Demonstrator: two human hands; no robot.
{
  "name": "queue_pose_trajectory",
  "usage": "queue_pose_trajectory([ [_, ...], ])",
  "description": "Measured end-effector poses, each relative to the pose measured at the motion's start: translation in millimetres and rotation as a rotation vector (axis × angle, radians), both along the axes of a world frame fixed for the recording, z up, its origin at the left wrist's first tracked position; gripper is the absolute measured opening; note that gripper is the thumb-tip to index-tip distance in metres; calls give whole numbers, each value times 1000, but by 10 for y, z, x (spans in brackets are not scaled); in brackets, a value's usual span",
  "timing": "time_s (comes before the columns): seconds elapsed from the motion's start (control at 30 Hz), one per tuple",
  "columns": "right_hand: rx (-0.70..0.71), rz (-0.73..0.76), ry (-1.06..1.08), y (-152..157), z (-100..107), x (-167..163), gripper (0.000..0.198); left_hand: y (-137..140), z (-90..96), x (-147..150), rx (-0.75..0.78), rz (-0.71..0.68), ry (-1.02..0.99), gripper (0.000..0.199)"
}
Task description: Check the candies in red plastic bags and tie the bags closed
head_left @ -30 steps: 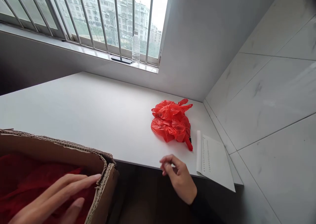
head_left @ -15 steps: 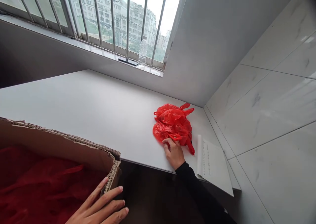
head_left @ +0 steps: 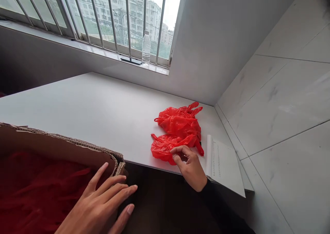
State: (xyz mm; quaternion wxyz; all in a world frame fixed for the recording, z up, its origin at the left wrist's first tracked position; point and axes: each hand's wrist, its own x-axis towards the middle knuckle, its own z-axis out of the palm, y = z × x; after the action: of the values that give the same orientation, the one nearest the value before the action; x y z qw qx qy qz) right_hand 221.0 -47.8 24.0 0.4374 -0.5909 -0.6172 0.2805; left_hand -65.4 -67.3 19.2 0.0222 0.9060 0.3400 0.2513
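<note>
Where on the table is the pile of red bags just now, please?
In the head view, the red bags lie right of centre on the white table, just left of the printed paper, with the right hand at their near side.

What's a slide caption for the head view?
Right hand at crumpled red plastic bags on a white table; left hand spread at a cardboard box's corner.

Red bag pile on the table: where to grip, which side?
Likely the crumpled near lobe of the red bag pile, pinched from the front with the right hand: it spreads toward the front edge of the white table, and its loose folds offer something to pinch.
</note>
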Motion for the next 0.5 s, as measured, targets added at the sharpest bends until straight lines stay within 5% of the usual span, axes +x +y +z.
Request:
queue_pose_trajectory([
  [0.1, -3, 33, 18, -81, 35, 64, 16, 193, 215, 228, 14, -36, 8, 30],
  [0.2, 23, 30, -5, -125, 31, 131, 15, 503, 272, 608, -124, -58, 4, 35],
  [0.33, 23, 12, -42, -167, -21, 251, 14, 935, 77, 1157, -230, -49, 46, 45],
  [0.5, 29, -49, -114, -237, -100, 459, 11, 1058, -95, 1423, -307, -118, 126, 16],
])
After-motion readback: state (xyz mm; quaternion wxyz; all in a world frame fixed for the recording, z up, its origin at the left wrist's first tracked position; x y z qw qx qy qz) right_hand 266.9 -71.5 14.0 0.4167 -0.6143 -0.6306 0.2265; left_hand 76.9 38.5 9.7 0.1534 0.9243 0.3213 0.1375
